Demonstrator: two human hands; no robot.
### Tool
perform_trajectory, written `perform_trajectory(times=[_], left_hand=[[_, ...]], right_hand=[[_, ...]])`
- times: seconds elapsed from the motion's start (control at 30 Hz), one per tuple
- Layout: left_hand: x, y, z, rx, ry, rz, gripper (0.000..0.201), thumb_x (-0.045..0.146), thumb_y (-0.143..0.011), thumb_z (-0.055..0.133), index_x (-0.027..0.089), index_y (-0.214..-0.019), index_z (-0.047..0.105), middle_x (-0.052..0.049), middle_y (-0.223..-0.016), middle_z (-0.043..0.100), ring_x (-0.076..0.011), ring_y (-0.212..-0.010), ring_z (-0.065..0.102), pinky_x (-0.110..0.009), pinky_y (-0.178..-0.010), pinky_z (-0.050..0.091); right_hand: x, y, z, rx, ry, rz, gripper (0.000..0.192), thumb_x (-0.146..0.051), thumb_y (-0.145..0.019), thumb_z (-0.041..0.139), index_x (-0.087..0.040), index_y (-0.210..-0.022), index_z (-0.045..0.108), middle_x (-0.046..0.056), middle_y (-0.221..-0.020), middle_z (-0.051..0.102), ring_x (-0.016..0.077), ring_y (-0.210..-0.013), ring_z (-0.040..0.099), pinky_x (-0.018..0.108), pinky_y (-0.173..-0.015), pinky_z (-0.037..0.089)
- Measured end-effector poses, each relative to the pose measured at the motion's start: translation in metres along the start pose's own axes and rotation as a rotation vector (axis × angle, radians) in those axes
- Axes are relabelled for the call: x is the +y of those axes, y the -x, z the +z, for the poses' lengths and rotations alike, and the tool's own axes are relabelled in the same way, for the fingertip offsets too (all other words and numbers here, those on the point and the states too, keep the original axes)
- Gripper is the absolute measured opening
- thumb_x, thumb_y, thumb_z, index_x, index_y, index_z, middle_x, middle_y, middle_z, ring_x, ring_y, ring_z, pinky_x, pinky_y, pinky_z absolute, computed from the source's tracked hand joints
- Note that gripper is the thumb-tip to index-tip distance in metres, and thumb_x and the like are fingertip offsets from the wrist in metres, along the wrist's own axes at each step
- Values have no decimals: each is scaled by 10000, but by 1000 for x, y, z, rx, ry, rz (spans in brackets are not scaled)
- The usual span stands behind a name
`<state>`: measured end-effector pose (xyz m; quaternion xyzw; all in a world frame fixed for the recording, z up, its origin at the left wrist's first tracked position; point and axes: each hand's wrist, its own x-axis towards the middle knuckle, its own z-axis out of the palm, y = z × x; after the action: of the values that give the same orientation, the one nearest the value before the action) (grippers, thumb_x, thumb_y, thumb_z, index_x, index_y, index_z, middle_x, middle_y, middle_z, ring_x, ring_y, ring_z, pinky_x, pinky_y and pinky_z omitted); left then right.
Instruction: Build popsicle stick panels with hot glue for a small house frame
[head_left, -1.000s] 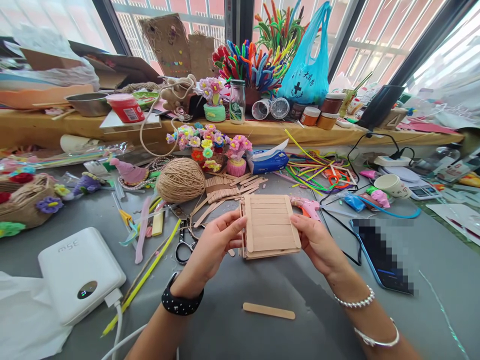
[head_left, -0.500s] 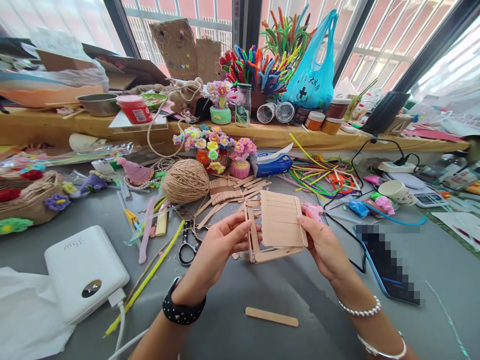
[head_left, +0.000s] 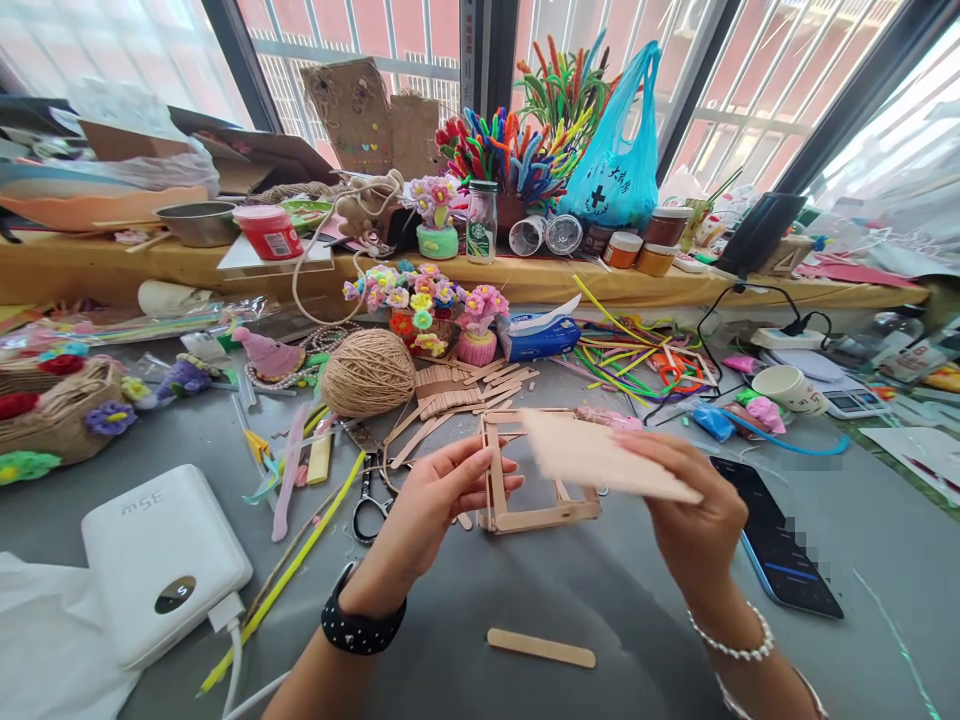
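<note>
both grips are full in the head view: the left hand [head_left: 439, 500] pinches the left rail of a square stick frame [head_left: 536, 500] between thumb and fingers, and the right hand [head_left: 694, 515] holds a flat stick panel [head_left: 600, 462] from above, fingers curled over its near edge. the frame sits at the centre of the picture with its lower edge on the grey desk [head_left: 570, 590]; the panel hangs just over the frame's right side, tilted, its left end above the opening and not seated on it.

judging by this, the step in hand is pairing panel and frame. the next move calls for levelling the panel and lining its edges up with the frame's rails while the left grip keeps the frame from sliding.

the left forearm comes in from the bottom centre, wrist bent slightly up, a black watch on it. the right forearm enters from the lower right, wrist arched over, back of the hand toward the camera. a loose stick [head_left: 541, 648] lies below the hands, scissors [head_left: 367, 495] sit left of the left hand, and a phone [head_left: 780, 545] lies right of the right hand.
</note>
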<state>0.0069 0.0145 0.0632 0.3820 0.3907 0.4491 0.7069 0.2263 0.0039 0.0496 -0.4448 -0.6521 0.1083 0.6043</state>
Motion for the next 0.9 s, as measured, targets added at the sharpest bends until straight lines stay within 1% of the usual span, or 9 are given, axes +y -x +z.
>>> perform_trajectory(times=[0.03, 0.1, 0.17, 0.23, 0.4, 0.57, 0.73, 0.9], left_hand=[[0, 0, -1, 6, -12, -1, 247, 284, -750, 600, 155, -959, 617, -61, -837, 674, -144, -710, 634, -201, -604, 468], [-1, -1, -2, 31, -28, -6, 277, 287, -749, 600, 160, -996, 610, -50, -817, 671, -109, -652, 608, -174, -563, 448], [-2, -1, -3, 59, -24, -17, 302, 294, -742, 607, 168, -1016, 605, -37, -794, 669, -97, -636, 591, -164, -561, 438], [-2, -2, -3, 73, -16, -21, 302, 307, -737, 610, 175, -1009, 611, -30, -790, 668, -98, -650, 589, -164, -576, 436], [-1, -2, -2, 59, -19, -13, 321, 387, -753, 567, 167, -979, 626, -39, -789, 660, -105, -628, 574, -185, -571, 434], [0, -1, -2, 90, -94, -21, 307, 339, -708, 631, 160, -958, 636, -30, -757, 642, -89, -605, 544, -163, -539, 416], [0, 0, -2, 84, -102, -16, 318, 341, -682, 649, 163, -946, 642, -37, -768, 641, -112, -659, 557, -181, -569, 433], [-1, 0, -2, 77, -85, -16, 297, 350, -697, 636, 173, -936, 639, -19, -762, 642, -98, -647, 557, -175, -575, 426]], right_hand=[[0, 3, 2, -47, 91, -132, 276, -123, -770, 545, -280, -978, 635, 26, -964, 651, 186, -856, 601, 325, -738, 489], [2, 8, 7, -132, 203, -325, 419, -57, -778, 506, -290, -1122, 556, 23, -1106, 604, 179, -962, 579, 312, -825, 474], [5, 11, 12, -183, 263, -405, 489, -32, -782, 486, -278, -1205, 479, 28, -1166, 566, 172, -994, 570, 289, -843, 479], [7, 11, 14, -203, 292, -411, 505, -29, -788, 469, -271, -1230, 448, 30, -1184, 551, 172, -1013, 563, 283, -851, 484], [9, 5, 14, -234, 274, -343, 476, -50, -807, 441, -291, -1218, 458, 16, -1187, 547, 175, -1052, 538, 315, -900, 464], [8, 4, 12, -291, 236, -348, 480, -31, -794, 434, -283, -1199, 480, 15, -1191, 545, 171, -1055, 535, 328, -902, 465], [8, 4, 12, -275, 227, -322, 465, -40, -785, 433, -292, -1169, 510, 8, -1173, 559, 178, -1041, 544, 354, -904, 463], [9, 6, 11, -243, 245, -335, 445, -44, -790, 476, -292, -1157, 520, 11, -1149, 578, 171, -1028, 553, 329, -901, 464]])
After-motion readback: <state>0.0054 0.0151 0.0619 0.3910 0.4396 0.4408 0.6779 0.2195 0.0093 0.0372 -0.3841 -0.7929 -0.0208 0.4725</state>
